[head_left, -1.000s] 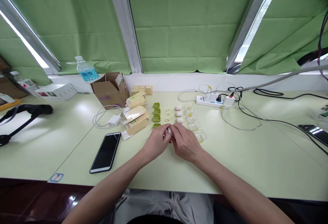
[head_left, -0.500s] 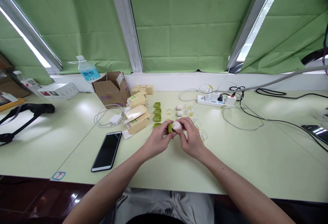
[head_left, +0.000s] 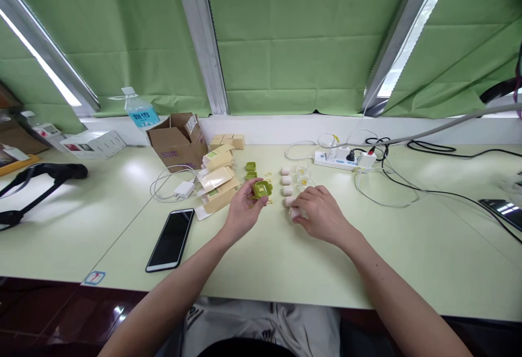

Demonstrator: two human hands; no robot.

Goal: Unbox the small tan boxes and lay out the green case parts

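Note:
My left hand (head_left: 243,211) pinches a small green cap (head_left: 262,188) and holds it just above the pale green table (head_left: 261,259). Two more green caps (head_left: 250,170) lie in a column behind it, with small yellow clips (head_left: 268,174) beside them. My right hand (head_left: 320,213) rests on the table with its fingers curled over a small white piece (head_left: 294,212) at the near end of a column of white pieces (head_left: 287,180). Clear plastic shells (head_left: 302,174) lie just right of that column.
Tan cartons (head_left: 218,180) and a brown cardboard box (head_left: 176,140) stand left of the parts. A black phone (head_left: 170,239) and a white charger with its cable (head_left: 179,188) lie nearer left. A power strip (head_left: 345,159) with cables sits at the back right. A water bottle (head_left: 137,111) stands by the window.
My hands were together holding the green cap and a white piece. They have parted: the left took the green cap up and left, the right moved the white piece down to the column.

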